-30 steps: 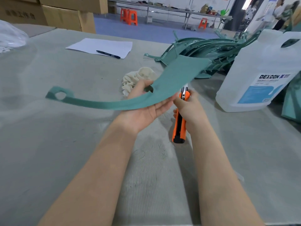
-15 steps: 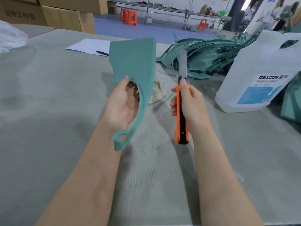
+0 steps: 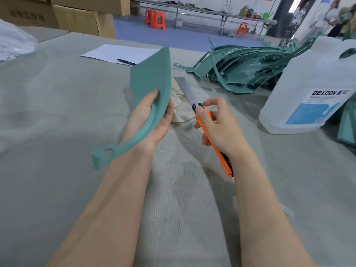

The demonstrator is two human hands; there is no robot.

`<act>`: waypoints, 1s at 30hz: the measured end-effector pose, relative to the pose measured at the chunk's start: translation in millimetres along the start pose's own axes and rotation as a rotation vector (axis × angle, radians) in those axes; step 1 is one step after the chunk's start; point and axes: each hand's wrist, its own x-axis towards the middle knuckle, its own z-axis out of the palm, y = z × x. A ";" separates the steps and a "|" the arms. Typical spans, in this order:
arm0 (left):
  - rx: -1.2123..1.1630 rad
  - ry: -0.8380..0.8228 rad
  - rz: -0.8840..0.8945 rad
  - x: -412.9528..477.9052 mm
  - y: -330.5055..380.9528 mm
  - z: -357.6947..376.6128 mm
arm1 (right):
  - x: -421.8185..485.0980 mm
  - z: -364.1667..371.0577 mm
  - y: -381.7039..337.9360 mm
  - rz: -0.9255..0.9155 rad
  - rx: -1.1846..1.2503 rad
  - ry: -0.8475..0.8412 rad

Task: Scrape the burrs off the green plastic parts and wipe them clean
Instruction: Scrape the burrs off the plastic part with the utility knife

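Observation:
My left hand grips a curved green plastic part above the table, its broad end up and its narrow looped end down to the left. My right hand holds an orange utility knife with its long blade out, pointing up and left. The blade stands just right of the part's edge, a small gap between them. A crumpled white cloth lies on the table behind both hands, partly hidden.
A pile of green plastic parts lies at the back right. A big white jug labelled DEXCON stands at the right. Paper with a pen lies at the back. Cardboard boxes stand far left.
My left hand turned the green part from lying flat to upright, then tilted its looped end out to the left. The knife blade came up and now leans left toward the part's edge.

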 end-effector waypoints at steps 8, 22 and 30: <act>0.112 -0.026 -0.013 1.5 3.6 -4.3 | 1.4 -9.5 -1.5 0.182 0.195 0.047; 0.198 0.025 -0.014 -0.2 0.5 -4.3 | 7.3 -13.0 5.5 0.324 0.231 0.110; 0.447 0.107 0.082 3.2 -1.9 -9.4 | 3.3 -9.4 0.2 0.138 0.346 0.037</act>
